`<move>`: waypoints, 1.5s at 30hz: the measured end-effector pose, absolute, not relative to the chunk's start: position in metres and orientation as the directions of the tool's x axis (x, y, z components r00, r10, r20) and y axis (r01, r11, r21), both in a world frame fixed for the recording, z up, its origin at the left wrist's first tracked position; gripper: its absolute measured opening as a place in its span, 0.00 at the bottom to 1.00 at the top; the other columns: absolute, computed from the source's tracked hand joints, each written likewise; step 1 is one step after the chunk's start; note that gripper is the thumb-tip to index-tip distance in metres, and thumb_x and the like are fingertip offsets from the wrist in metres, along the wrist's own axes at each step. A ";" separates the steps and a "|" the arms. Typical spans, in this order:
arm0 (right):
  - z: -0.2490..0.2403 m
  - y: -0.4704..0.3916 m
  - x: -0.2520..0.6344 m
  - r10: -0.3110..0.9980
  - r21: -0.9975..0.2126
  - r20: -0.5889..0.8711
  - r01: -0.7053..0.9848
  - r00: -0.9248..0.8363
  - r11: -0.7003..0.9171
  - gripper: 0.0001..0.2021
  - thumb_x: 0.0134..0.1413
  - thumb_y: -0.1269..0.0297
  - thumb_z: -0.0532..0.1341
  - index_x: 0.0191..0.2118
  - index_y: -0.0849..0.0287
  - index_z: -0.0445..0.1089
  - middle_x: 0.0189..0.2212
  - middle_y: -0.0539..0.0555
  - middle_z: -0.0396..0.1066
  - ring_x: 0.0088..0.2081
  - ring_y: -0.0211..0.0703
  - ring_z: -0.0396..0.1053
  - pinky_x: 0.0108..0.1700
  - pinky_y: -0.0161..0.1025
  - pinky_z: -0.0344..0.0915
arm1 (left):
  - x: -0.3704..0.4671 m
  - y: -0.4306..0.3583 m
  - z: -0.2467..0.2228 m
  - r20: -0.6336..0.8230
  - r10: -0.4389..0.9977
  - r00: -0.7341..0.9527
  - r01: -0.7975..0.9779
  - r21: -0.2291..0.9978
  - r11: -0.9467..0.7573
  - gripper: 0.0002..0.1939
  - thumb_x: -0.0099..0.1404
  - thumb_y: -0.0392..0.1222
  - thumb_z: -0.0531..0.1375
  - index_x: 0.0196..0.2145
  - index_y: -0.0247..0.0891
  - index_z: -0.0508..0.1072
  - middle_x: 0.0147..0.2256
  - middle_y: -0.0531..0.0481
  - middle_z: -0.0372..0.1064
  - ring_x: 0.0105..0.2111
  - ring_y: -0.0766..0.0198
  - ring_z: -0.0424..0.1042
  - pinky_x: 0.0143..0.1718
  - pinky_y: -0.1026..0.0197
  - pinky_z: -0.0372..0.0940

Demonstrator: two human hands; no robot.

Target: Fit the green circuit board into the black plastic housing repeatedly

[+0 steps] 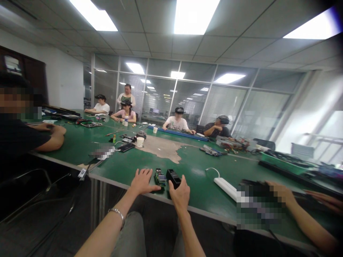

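Note:
My left hand [142, 182] lies on the green table, its fingers spread and its thumb stretched toward a small green circuit board [160, 177] with a little screen-like part. Just right of the board is a black rectangular case [173, 177] with openings in its upper face. Thumb and fingers of my right hand [180, 194] are on either side of the case's near end, gripping it. Part of the case is hidden behind that hand. A small dark piece [160, 190] sits by the left thumb, too small to name.
A white power strip [226, 188] lies to the right, near a neighbour's hand [281, 194]. Ahead are a paper cup [140, 142], a black phone-like slab [125, 147] and a worn patch [160, 148] of table [115, 171]. Several people sit around; cables and a green tray [286, 164] are at right.

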State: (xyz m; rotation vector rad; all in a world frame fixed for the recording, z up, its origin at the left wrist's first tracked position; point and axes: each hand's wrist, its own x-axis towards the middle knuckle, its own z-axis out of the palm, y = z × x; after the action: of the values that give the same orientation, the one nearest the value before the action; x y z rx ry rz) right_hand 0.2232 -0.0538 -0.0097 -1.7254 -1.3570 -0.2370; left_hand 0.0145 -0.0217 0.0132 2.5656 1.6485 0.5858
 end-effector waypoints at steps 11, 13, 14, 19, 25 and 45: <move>-0.010 -0.057 0.222 0.730 -0.471 0.608 0.882 0.311 0.017 0.27 0.59 0.54 0.53 0.58 0.69 0.62 0.49 0.66 0.70 0.47 0.54 0.67 0.50 0.44 0.58 | 0.015 -0.028 0.020 0.316 0.878 0.359 0.873 0.218 -0.436 0.49 0.53 0.81 0.44 0.59 0.43 0.64 0.61 0.41 0.57 0.62 0.44 0.52 0.62 0.40 0.42; -0.009 -0.059 0.221 0.742 -0.466 0.597 0.884 0.306 0.011 0.28 0.59 0.53 0.53 0.58 0.68 0.62 0.49 0.66 0.70 0.47 0.54 0.67 0.49 0.43 0.59 | 0.015 -0.028 0.021 0.316 0.879 0.357 0.874 0.219 -0.434 0.48 0.53 0.80 0.44 0.58 0.44 0.65 0.61 0.41 0.57 0.62 0.45 0.52 0.62 0.40 0.42; -0.009 -0.060 0.220 0.745 -0.468 0.593 0.884 0.305 0.011 0.28 0.59 0.53 0.53 0.58 0.68 0.62 0.49 0.66 0.70 0.47 0.53 0.68 0.49 0.43 0.59 | 0.015 -0.028 0.021 0.317 0.879 0.357 0.874 0.219 -0.434 0.48 0.53 0.80 0.44 0.58 0.44 0.65 0.61 0.42 0.57 0.61 0.45 0.52 0.62 0.40 0.42; -0.006 -0.058 0.223 0.753 -0.564 0.547 0.826 0.365 0.010 0.29 0.58 0.50 0.54 0.58 0.67 0.63 0.48 0.65 0.71 0.48 0.54 0.69 0.49 0.43 0.60 | 0.015 -0.030 0.022 0.319 0.877 0.359 0.872 0.220 -0.437 0.47 0.54 0.80 0.45 0.58 0.46 0.65 0.61 0.43 0.58 0.61 0.45 0.53 0.62 0.41 0.42; 0.021 -0.061 0.220 0.719 -0.812 0.444 0.579 0.535 0.071 0.32 0.53 0.43 0.55 0.55 0.63 0.67 0.47 0.62 0.73 0.46 0.52 0.71 0.48 0.42 0.63 | 0.015 -0.028 0.021 0.323 0.875 0.362 0.866 0.231 -0.443 0.47 0.53 0.80 0.45 0.58 0.46 0.65 0.61 0.43 0.58 0.61 0.44 0.53 0.62 0.40 0.41; 0.043 -0.061 0.173 0.871 -0.509 0.443 0.859 0.211 0.050 0.24 0.54 0.54 0.60 0.53 0.63 0.68 0.43 0.62 0.74 0.48 0.50 0.71 0.48 0.38 0.62 | 0.013 -0.022 0.015 0.310 0.875 0.370 0.865 0.227 -0.447 0.49 0.56 0.74 0.48 0.65 0.38 0.51 0.64 0.40 0.52 0.63 0.44 0.49 0.63 0.37 0.42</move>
State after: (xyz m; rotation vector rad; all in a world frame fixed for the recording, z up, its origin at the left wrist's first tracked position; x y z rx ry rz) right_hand 0.1731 -0.0611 0.0435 -1.7745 -1.6172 0.0206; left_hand 0.0128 -0.0222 0.0153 2.5789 1.6383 0.6099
